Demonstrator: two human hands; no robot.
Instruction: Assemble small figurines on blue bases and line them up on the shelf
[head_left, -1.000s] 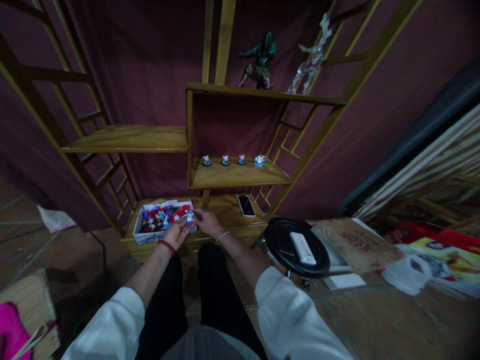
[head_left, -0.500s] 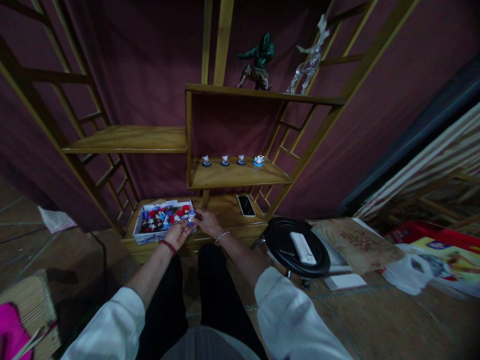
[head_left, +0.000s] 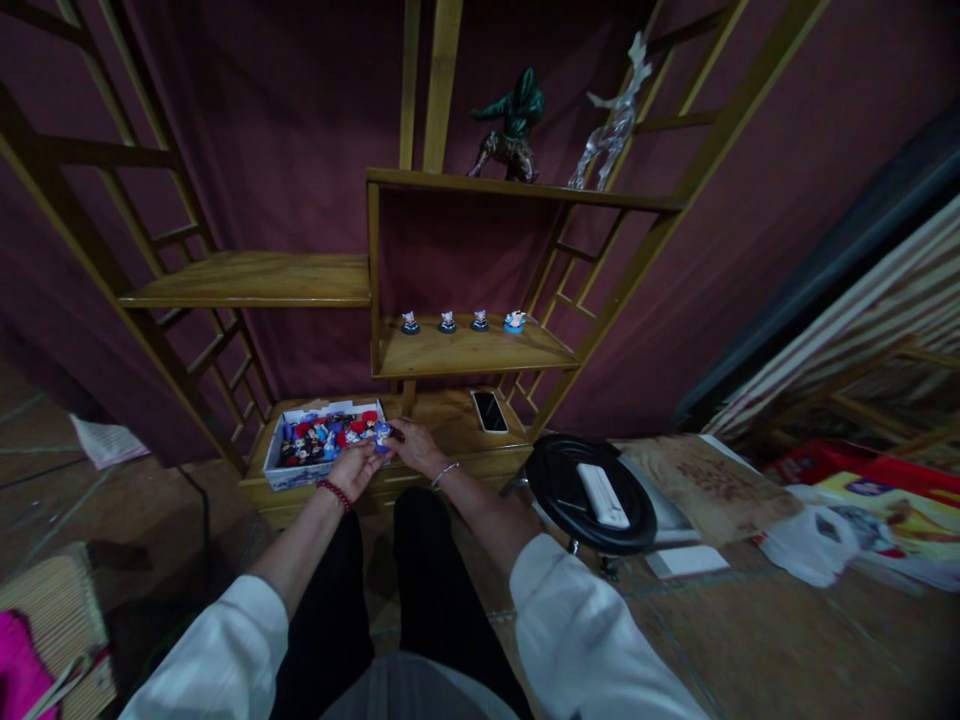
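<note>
A small blue-purple figurine [head_left: 382, 436] is between my two hands, in front of the box. My left hand [head_left: 355, 468], with a red bead bracelet at the wrist, cups it from below, fingers closed about its lower part. From the right, my right hand [head_left: 415, 446] pinches it at the side. Just behind and left, a white cardboard box [head_left: 294, 478] holds several small red, blue and black figurines [head_left: 315, 440]. On the middle shelf [head_left: 472, 353] stand several little figurines in a row, among them a blue-based one [head_left: 514, 321] at the right end.
A phone [head_left: 490, 411] lies on the low shelf right of my hands. A black round stool [head_left: 551, 500] with a white object [head_left: 603, 496] on it stands at the right. Above are a green-hooded statue [head_left: 517, 120] and a clear deer statue [head_left: 611, 130]. A plastic bag [head_left: 810, 540] lies far right.
The view has shifted very slightly. Both hands keep the blue-purple figurine at nearly the same spot before the box.
</note>
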